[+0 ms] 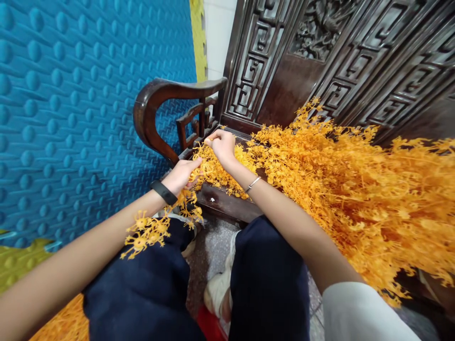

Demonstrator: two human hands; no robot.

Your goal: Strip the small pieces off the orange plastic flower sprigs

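My left hand (182, 175), with a black band at its wrist, is closed around orange plastic flower sprigs (145, 232). Their spidery heads hang below the hand, over my dark trouser leg. Just above and to the right, my right hand (223, 146) is bent in a pinch, its fingertips close to the orange pieces between the hands. What exactly sits in that pinch is too small to make out. Under both hands, a small heap of loose orange flower pieces (232, 177) lies on the dark wooden seat (227, 201).
A large pile of orange plastic flower sprigs (341, 189) covers the bench to the right, against a carved wooden backrest (284, 85). A curved wooden armrest (149, 106) stands ahead on the left. Beyond it is blue bumpy foam matting (71, 118). More orange pieces (66, 322) lie at lower left.
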